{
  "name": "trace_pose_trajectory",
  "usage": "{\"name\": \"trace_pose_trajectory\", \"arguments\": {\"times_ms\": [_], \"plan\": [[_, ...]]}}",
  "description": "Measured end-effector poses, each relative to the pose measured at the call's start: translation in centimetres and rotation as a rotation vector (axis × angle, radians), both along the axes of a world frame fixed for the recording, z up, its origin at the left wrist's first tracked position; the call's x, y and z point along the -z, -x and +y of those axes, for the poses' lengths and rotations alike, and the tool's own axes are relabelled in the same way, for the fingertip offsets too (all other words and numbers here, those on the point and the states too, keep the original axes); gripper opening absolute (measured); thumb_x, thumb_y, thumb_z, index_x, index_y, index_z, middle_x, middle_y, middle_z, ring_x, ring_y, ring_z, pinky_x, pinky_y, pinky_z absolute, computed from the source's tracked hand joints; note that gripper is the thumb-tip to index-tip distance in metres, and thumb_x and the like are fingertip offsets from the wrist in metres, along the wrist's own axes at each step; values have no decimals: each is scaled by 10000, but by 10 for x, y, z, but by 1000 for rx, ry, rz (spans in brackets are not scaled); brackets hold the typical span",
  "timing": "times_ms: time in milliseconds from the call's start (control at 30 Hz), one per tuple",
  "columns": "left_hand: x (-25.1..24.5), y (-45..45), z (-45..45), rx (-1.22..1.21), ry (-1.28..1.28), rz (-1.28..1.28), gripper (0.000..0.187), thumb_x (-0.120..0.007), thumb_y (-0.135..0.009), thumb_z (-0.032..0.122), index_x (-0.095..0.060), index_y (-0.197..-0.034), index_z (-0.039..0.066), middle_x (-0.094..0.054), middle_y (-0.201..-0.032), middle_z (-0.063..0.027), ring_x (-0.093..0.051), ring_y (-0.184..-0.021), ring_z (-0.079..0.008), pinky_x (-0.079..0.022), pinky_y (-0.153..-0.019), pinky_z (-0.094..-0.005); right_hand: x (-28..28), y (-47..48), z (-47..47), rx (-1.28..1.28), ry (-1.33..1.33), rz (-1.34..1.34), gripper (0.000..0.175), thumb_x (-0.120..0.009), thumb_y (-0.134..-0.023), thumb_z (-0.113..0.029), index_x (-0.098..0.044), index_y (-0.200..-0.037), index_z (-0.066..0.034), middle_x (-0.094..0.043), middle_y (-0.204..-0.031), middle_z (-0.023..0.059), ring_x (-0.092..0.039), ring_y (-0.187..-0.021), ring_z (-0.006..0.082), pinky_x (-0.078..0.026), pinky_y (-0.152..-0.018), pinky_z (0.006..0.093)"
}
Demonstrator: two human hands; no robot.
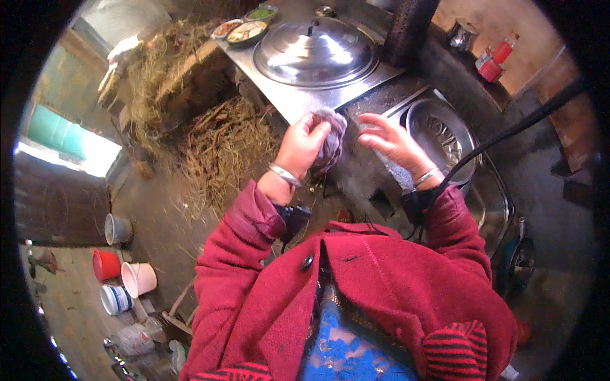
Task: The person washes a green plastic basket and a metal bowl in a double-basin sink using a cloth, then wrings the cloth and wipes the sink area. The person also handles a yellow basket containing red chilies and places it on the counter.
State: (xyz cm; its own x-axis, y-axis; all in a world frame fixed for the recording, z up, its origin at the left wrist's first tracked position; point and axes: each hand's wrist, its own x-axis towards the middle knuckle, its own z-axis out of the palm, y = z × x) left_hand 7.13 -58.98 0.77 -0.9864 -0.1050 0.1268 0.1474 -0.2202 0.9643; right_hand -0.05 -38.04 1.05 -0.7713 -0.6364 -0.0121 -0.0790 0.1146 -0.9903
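A crumpled purple-grey cloth (332, 138) is pinched between the thumb and fingers of my left hand (299, 145). My left hand is just off the front corner of a metal stovetop (286, 97). To the right, my right hand (393, 143) has its fingers apart and appears to hold nothing. Just beyond its wrist sits a round metal pan (417, 124) with shiny pieces inside, too blurred to name. A large domed metal lid (314, 55) covers the middle of the stovetop. Below my right hand, part of a grey speckled surface (399, 175) shows.
Bowls of food, including a pale one (247, 32), stand on the stovetop's far left corner, and a dark stovepipe (410, 33) rises behind. Straw and sticks (228, 147) cover the floor at left. Several buckets, one red (106, 265), stand lower left. A black cable (514, 125) crosses at right.
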Motion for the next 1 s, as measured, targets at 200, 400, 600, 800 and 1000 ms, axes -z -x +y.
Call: {"name": "trace_pose_trajectory", "arguments": {"times_ms": [200,400,600,800,1000], "plan": [[-11,20,20,63,291,-77,197,-604,-859,108,-606,-1026,4,-625,-966,-51,-568,-868,-111,-449,-780,-244,2,21,-10,-195,-60,306,372,-648,-810,-269,-569,-1086,-31,-634,-934,68,-554,-892,131,-460,-806,323],[-17,37,12,5,111,-99,160,-649,-770,-13,-552,-892,26,-575,-843,-27,-536,-784,-114,-435,-731,-240,-21,55,45,-168,-73,50,320,-590,-876,-299,-612,-1056,-35,-610,-856,-49,-505,-803,52,-437,-732,252],[1,47,22,90,-166,-57,187,-627,-787,-41,-555,-944,31,-576,-896,-26,-539,-816,-104,-437,-763,-221,-40,42,87,-12,-79,-33,311,-558,-911,-310,-635,-1076,-57,-607,-863,-68,-500,-805,29,-428,-749,231],[-1,36,56,280,-93,-62,199,-632,-797,-13,-554,-974,32,-577,-902,-17,-542,-823,-101,-436,-769,-217,-61,-25,120,199,97,-55,351,-537,-926,-282,-597,-1157,-24,-622,-1000,-30,-523,-892,54,-425,-835,227],[-23,22,97,441,-86,-36,143,-595,-807,10,-584,-949,22,-587,-878,-10,-542,-825,-100,-424,-794,-228,-67,-79,142,440,159,-174,503,-555,-911,-219,-395,-1339,-9,-551,-1192,75,-497,-1070,123,-381,-944,257]]}}
